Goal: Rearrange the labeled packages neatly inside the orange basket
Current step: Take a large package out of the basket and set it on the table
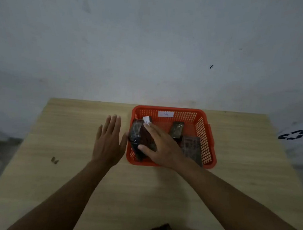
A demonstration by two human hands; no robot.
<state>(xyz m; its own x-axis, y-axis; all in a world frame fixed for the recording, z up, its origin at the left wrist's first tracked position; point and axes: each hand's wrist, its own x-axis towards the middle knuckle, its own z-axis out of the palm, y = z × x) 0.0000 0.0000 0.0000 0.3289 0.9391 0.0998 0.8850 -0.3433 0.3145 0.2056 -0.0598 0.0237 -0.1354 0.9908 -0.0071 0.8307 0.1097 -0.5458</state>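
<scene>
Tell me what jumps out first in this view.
The orange basket at the table's far edge, its back wall bearing a white label. Inside it, the right hand rests on dark wrapped packages, while the left hand hovers open beside its left wall.

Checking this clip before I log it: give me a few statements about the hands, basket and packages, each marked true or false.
1. The right hand rests on a dark package at the left side of the orange basket. True.
2. The left hand grips the basket's rim. False: it is open and flat, fingers spread, just outside the basket's left wall.
3. A white label marked "A" sits on the basket's far wall. True.
4. All packages lie on the wooden table outside the basket. False: the packages in view, including the small package and the flat package, are inside the basket.
5. The basket is blue. False: orange.
</scene>
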